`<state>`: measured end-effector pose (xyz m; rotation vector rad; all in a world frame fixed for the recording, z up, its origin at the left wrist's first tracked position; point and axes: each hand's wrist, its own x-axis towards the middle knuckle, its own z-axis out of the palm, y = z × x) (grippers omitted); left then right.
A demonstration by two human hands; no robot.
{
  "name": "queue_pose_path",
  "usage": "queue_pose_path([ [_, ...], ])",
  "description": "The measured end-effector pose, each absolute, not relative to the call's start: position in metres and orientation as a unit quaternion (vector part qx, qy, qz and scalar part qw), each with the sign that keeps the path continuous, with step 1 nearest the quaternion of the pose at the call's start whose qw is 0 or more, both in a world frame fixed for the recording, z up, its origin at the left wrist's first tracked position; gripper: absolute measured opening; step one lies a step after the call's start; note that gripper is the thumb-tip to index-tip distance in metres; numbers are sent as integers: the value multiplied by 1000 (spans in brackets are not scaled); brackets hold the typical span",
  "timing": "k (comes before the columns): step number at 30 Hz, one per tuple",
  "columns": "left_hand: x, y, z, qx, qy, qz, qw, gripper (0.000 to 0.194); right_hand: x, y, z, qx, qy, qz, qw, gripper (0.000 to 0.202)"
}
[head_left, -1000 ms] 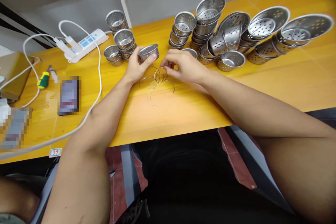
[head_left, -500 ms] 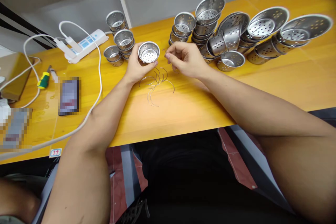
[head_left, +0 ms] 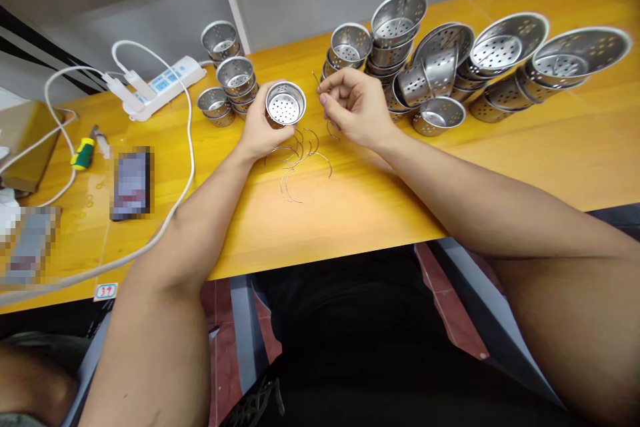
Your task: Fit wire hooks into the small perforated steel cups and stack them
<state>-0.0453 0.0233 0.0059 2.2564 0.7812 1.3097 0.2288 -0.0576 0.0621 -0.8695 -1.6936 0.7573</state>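
My left hand (head_left: 263, 125) is wrapped round a small perforated metal cup (head_left: 285, 105), its open mouth tilted toward me. To its right, my right hand (head_left: 353, 107) pinches a thin curved wire (head_left: 315, 78) between thumb and fingertips; one end sticks up past the fingers and another bit of it shows below them. The wire and the cup are apart. On the table just below and between the hands lies a loose pile of several curved wires (head_left: 300, 160). Some of the pile's upper ends pass close to my left thumb.
Stacked perforated cups (head_left: 236, 77) stand behind my left hand. More stacks (head_left: 395, 47) and a single low cup (head_left: 439, 115) are behind and right of my right hand. Left are a power strip (head_left: 167, 83) with white cables, a screwdriver (head_left: 83, 153) and a blurred phone (head_left: 132, 183).
The cup in my left hand has shifted slightly right and tilted more toward me. My right hand has turned a little, and the wire's upper end now points higher.
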Motion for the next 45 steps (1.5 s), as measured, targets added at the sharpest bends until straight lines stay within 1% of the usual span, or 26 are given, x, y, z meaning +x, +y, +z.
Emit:
queue_pose_path([
  [3, -46, 29, 1, 816, 258, 471, 215, 102, 229, -52, 59, -344, -707, 290, 546, 77],
  [7, -43, 27, 2, 818, 234, 471, 233, 105, 232, -50, 59, -355, -710, 259, 550, 72],
  [14, -41, 27, 3, 833, 211, 452, 237, 113, 234, -47, 55, -364, -702, 243, 563, 62],
  [20, -42, 28, 4, 847, 191, 421, 263, 122, 235, -49, 60, -365, -704, 220, 568, 62],
  [26, -40, 21, 11, 852, 189, 404, 275, 120, 235, -52, 64, -367, -707, 229, 559, 64],
  [30, -38, 18, 12, 849, 198, 405, 276, 119, 234, -55, 68, -373, -704, 229, 560, 62],
  [34, -37, 17, 8, 837, 211, 421, 279, 110, 234, -57, 71, -377, -702, 216, 564, 64],
  [41, -37, 18, 6, 824, 216, 439, 284, 108, 234, -55, 67, -380, -733, 211, 524, 73],
  [45, -33, 14, 14, 829, 217, 433, 281, 101, 233, -58, 69, -386, -743, 210, 506, 68],
])
